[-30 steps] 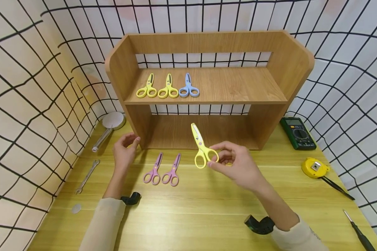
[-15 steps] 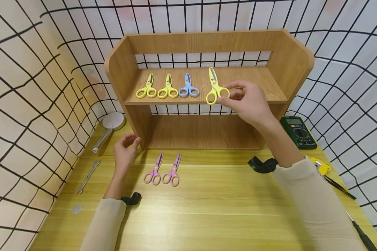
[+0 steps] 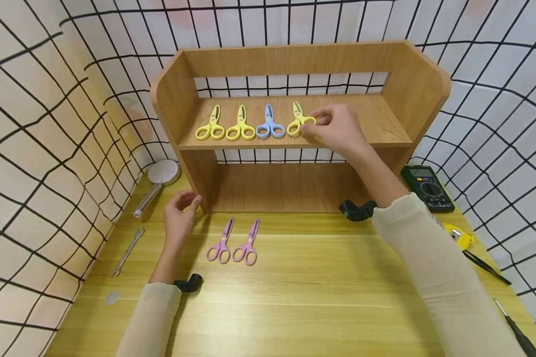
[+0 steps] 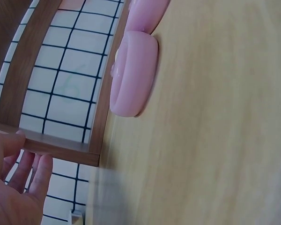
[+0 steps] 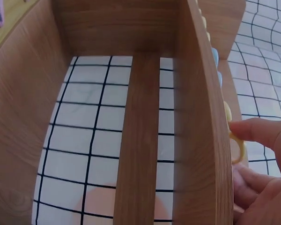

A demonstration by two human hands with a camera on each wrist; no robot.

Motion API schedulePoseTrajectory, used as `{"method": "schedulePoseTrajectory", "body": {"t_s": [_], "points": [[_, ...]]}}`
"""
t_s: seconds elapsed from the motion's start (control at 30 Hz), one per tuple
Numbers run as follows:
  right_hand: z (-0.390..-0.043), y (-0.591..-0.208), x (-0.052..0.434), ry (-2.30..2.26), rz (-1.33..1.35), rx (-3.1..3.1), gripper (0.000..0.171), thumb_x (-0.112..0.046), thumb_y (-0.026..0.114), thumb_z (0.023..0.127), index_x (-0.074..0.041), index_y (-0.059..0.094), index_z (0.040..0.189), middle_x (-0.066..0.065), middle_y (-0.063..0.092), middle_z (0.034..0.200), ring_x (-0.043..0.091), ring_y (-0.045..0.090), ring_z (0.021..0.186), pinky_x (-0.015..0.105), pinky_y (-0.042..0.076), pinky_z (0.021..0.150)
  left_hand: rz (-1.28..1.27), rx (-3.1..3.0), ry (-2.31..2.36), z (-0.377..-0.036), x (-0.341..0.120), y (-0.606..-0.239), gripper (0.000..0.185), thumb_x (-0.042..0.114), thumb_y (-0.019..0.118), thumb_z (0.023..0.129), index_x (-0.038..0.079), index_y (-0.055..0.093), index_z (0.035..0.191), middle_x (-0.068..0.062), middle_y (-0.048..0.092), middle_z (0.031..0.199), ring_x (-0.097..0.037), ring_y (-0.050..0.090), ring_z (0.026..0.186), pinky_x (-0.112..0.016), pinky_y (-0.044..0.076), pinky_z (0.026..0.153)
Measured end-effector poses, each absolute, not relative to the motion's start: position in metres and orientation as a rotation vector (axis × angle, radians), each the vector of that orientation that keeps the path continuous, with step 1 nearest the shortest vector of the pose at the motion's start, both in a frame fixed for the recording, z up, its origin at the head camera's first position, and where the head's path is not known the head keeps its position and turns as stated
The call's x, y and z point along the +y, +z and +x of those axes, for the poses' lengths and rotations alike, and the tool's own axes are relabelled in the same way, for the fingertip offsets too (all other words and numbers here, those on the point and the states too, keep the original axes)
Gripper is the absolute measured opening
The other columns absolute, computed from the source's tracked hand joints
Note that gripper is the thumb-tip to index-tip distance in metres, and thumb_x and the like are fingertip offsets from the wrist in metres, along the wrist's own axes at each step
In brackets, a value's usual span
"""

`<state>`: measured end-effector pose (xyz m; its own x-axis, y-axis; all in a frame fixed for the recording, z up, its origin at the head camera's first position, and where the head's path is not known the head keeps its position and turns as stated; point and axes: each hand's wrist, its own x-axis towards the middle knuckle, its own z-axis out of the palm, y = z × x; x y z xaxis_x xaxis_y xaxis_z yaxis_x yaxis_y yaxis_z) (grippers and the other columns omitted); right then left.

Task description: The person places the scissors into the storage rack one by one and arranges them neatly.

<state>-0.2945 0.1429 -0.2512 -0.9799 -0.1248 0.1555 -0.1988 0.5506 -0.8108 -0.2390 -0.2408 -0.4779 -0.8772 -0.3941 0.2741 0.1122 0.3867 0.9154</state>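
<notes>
My right hand [image 3: 337, 126] pinches the right finger loop of yellow scissors [image 3: 296, 126] over the front of the upper shelf, blades pointing back. The right wrist view shows the thumb and fingers at the yellow loop [image 5: 239, 150], right beside the shelf board. To their left lie blue scissors [image 3: 270, 130] and two yellow scissors [image 3: 240, 130], in a row. My left hand [image 3: 178, 215] rests by the lower front edge of the shelf's left side panel [image 4: 65, 152], thumb and relaxed fingers at the wood. Two pink scissors [image 3: 246, 250] lie on the table in front.
The wooden shelf unit [image 3: 295, 146] stands at the back. Left lie a magnifying glass [image 3: 163, 172], a wrench [image 3: 128, 253] and a grey disc [image 3: 112, 297]. Right lie a multimeter [image 3: 429, 188], a tape measure [image 3: 460, 238] partly behind the sleeve, and a screwdriver [image 3: 518, 332].
My right hand has lifted the yellow scissors from above the table to the upper shelf, then moved them back and slightly left, beside the blue scissors. My left hand has stayed put.
</notes>
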Motion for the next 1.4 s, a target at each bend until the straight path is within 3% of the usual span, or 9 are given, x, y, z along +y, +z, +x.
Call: {"method": "schedulePoseTrajectory", "body": {"t_s": [0.1,0.3,0.43,0.57,0.7,1.03,1.4], "points": [[-0.294,-0.254,0.145,1.313,0.293,-2.718,0.045,-0.031,0.079,0.089,-0.002,0.071,0.122,0.005,0.062,0.097,0.014,0.056,0.087,0.021,0.047,0.067,0.233,-2.200,-1.503,-0.239,-0.240,-0.477,0.029,0.023,0.078,0.094,0.006,0.072,0.117,-0.013,0.077,0.111,-0.019,0.072,0.102,-0.016,0.051,0.085],[-0.294,-0.256,0.144,1.226,0.299,-2.748,0.042,-0.030,0.078,0.089,-0.002,0.073,0.120,0.005,0.063,0.098,0.015,0.053,0.086,0.024,0.044,0.068,0.237,-2.208,-1.501,-0.238,-0.240,-0.476,0.029,0.023,0.077,0.095,0.006,0.072,0.117,-0.012,0.077,0.112,-0.021,0.071,0.104,-0.017,0.051,0.086],[-0.288,-0.253,0.144,1.216,0.306,-2.757,0.045,-0.031,0.077,0.091,-0.002,0.071,0.125,0.009,0.065,0.109,0.018,0.055,0.095,0.027,0.046,0.077,0.249,-2.221,-1.505,-0.237,-0.240,-0.478,0.030,0.026,0.077,0.095,0.007,0.072,0.118,-0.012,0.076,0.113,-0.024,0.071,0.107,-0.018,0.050,0.087],[-0.271,-0.254,0.148,1.243,0.358,-2.676,0.046,-0.030,0.075,0.093,-0.003,0.067,0.130,0.015,0.065,0.119,0.024,0.057,0.105,0.035,0.047,0.086,0.250,-2.218,-1.505,-0.237,-0.239,-0.479,0.031,0.026,0.077,0.095,0.007,0.072,0.118,-0.013,0.076,0.113,-0.024,0.071,0.107,-0.018,0.050,0.087],[-0.245,-0.267,0.152,1.242,0.419,-2.551,0.039,-0.026,0.076,0.094,-0.003,0.069,0.125,0.015,0.067,0.111,0.026,0.059,0.102,0.036,0.046,0.086,0.252,-2.221,-1.502,-0.237,-0.239,-0.479,0.030,0.027,0.077,0.095,0.008,0.072,0.118,-0.012,0.076,0.113,-0.021,0.071,0.106,-0.018,0.050,0.086],[-0.186,-0.352,0.142,1.366,0.488,-2.639,0.037,-0.029,0.080,0.092,-0.013,0.068,0.122,0.003,0.070,0.112,0.023,0.062,0.101,0.042,0.051,0.086,0.250,-2.226,-1.505,-0.237,-0.240,-0.475,0.031,0.027,0.076,0.096,0.008,0.071,0.119,-0.012,0.076,0.114,-0.015,0.069,0.104,-0.016,0.050,0.086],[-0.163,-0.442,0.096,1.525,0.505,-2.779,0.050,-0.030,0.083,0.088,-0.009,0.065,0.130,0.011,0.069,0.120,0.024,0.064,0.105,0.044,0.055,0.087,0.241,-2.212,-1.502,-0.238,-0.239,-0.477,0.029,0.024,0.076,0.095,0.006,0.072,0.118,-0.013,0.076,0.114,-0.009,0.068,0.099,-0.028,0.053,0.093]]}}
